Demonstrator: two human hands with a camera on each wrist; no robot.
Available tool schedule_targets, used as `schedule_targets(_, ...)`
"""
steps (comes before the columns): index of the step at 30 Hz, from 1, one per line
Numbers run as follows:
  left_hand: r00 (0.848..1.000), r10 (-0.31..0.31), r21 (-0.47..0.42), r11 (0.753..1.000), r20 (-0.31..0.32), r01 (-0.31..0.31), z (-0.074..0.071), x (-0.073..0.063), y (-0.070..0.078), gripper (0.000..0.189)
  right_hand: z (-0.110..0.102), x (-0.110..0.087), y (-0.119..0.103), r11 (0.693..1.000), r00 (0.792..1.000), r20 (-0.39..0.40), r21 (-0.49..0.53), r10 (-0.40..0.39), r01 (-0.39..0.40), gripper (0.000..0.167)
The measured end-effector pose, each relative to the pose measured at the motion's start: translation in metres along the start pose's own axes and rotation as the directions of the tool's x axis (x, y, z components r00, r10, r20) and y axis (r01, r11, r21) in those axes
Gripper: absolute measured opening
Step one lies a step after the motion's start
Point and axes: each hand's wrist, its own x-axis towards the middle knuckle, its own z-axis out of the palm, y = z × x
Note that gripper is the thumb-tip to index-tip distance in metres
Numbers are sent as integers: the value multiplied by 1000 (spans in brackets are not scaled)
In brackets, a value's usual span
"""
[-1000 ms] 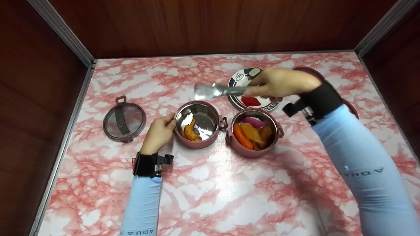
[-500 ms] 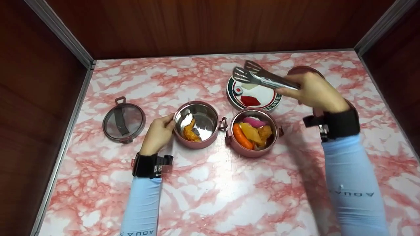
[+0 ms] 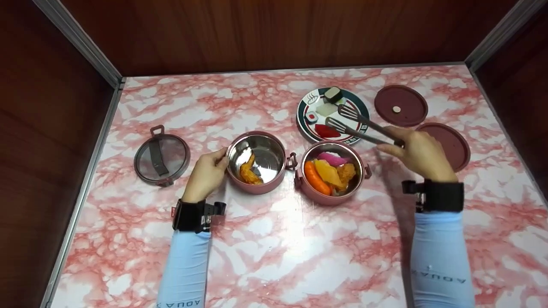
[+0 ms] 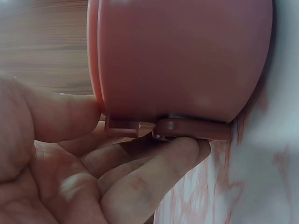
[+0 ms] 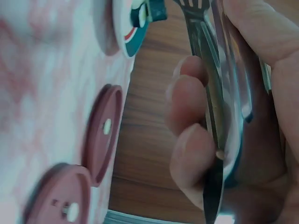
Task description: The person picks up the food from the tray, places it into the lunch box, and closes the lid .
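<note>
Okay so, the right hand [image 3: 421, 154] has its fingers wrapped round the tongs [image 3: 359, 134], thumb on one side. The two slotted heads are spread apart over the plate [image 3: 302, 123]; can't tell if either one touches it. On that plate there's a dark-wrapped block [image 3: 333, 94] near the far edge, a small white roll [image 3: 311, 116], a pale flat piece [image 3: 326, 110] and a red piece [image 3: 327, 131].

Tongs look like thin metal, so I'd guess light, springy and a bit slick. Midway along the arms seems the sweet spot. The food is probably light and on the soft side: I'd take the block by its opposite sides and go easy, since squeezing might dent it. The red piece looks thin and flat, so likely a pain unless you get it by the edges.

Meanwhile the left hand [image 3: 206, 175] is pinching the left pot [image 3: 259, 188] at its side, thumb by the rim, other fingers at the latch. That pot has a brown fried piece [image 3: 249, 172] inside. Stiff walls, smooth outside, might slide if nudged, so the latch side looks like decent purchase.
</note>
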Motion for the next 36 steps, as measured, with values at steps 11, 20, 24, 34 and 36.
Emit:
schedule_targets(11, 1000, -27, 4, 1000, 11, 27, 0, -1, 0, 45, 22, -5, 2, 1000, 999, -35, -16, -12, 11, 56)
schedule_targets(20, 999, -32, -16, 999, 12, 32, 0, 0, 0, 45, 25, -2, 0, 1000, 999, -28, -7, 17, -17, 59)
schedule_targets(24, 999, -42, -24, 999, 9, 42, 1, 0, -2, 45, 26, -1, 1, 1000, 1000, -16, -1, 9, -9, 59)
schedule_targets(34, 1000, 0, 10, 1000, -10, 0, 0, -1, -1, 43, 36, 2, 1, 1000, 1000, -10, -18, -6, 6, 53)
schedule_targets(36, 1000, -7, 7, 1000, -6, 8, 0, -1, -1, 43, 36, 2, 1, 1000, 1000, -14, -17, 0, 0, 53)
